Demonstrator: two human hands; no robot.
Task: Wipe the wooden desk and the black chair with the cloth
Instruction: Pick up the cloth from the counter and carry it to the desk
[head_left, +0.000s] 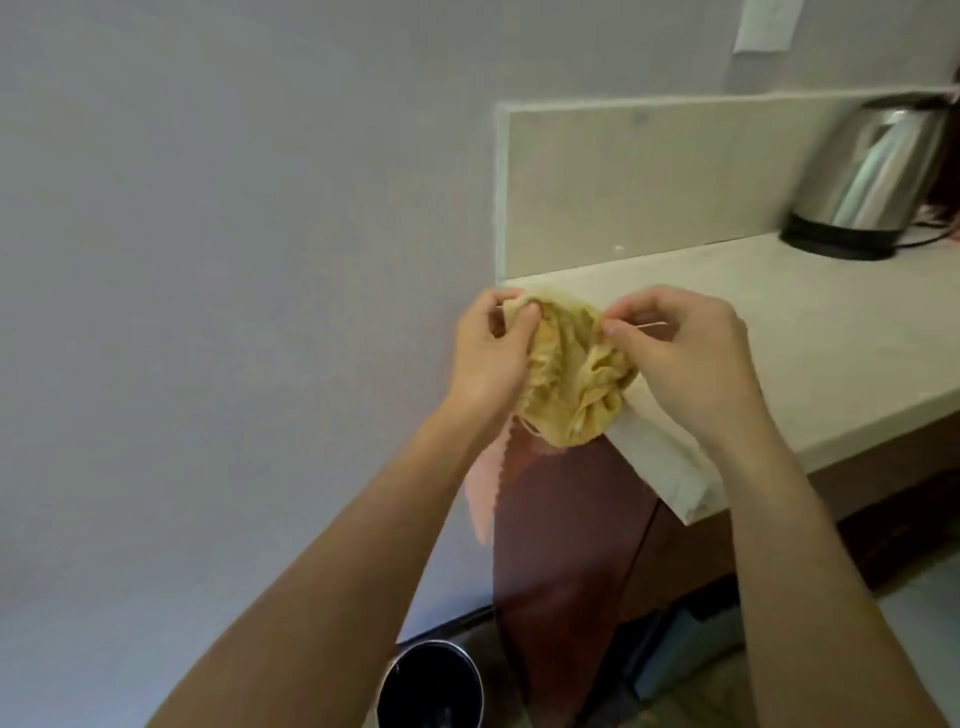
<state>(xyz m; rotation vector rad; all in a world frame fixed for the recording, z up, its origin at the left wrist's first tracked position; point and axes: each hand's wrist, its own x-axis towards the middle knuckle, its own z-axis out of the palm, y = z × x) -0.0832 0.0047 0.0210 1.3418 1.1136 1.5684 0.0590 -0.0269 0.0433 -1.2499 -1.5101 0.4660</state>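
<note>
A crumpled yellow cloth (571, 369) hangs between my two hands, in the air over the left corner of a pale countertop (831, 332). My left hand (488, 353) pinches its upper left edge with thumb and fingers. My right hand (691, 353) pinches the upper right edge. A pink piece of cloth (485, 483) with a zigzag edge hangs below my left wrist. No wooden desk top or black chair shows in this view.
A steel electric kettle (872, 176) on a black base stands at the back right of the counter, against a pale backsplash (649, 171). A dark reddish cabinet side (561, 545) drops below the counter. A round black bin (431, 686) stands on the floor by the grey wall.
</note>
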